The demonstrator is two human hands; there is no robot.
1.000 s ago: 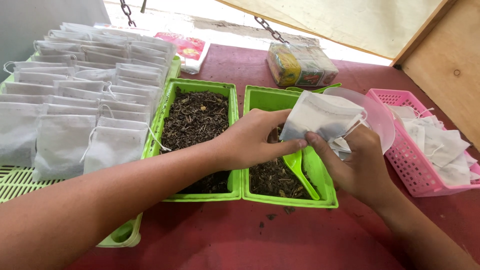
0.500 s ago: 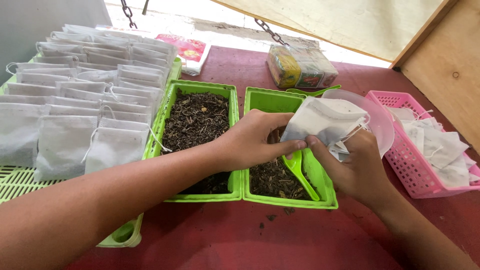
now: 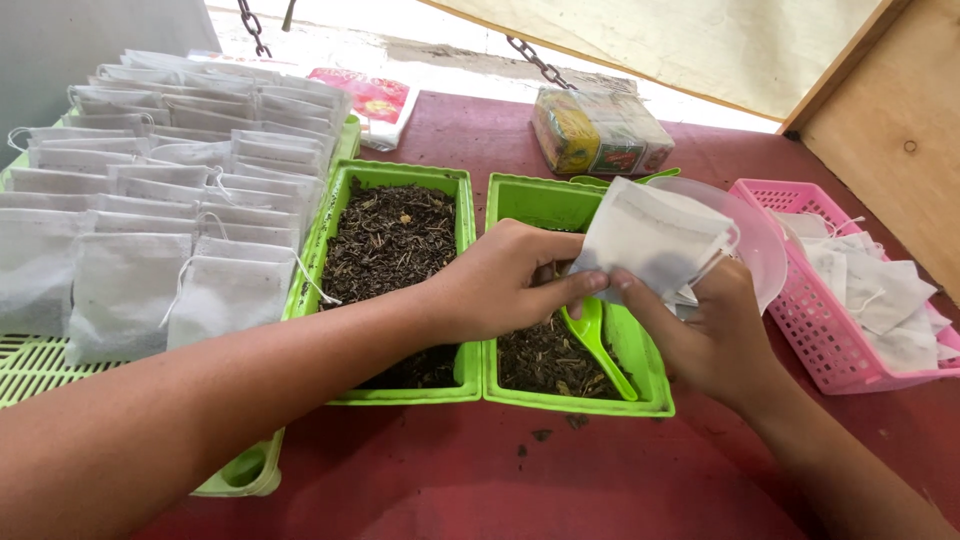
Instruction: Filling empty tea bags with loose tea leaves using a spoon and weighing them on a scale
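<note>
Since a moment ago, both my hands have kept the white drawstring bag (image 3: 655,235) raised over the right green tray (image 3: 520,200); left hand (image 3: 500,280) and right hand (image 3: 715,330) each grip its lower edge.

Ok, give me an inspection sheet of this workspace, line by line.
Surface: red table, dark crumbs near the front.
Job's things: white bag; two green trays of dark dried leaves; green scoop in the right tray.
Clutter: rows of white bags on a green rack; pink basket of bags; two packets.
Grippers: left hand and right hand hold the bag.
Cables: nothing seen.
Surroundings: two chains, wooden panel.
</note>
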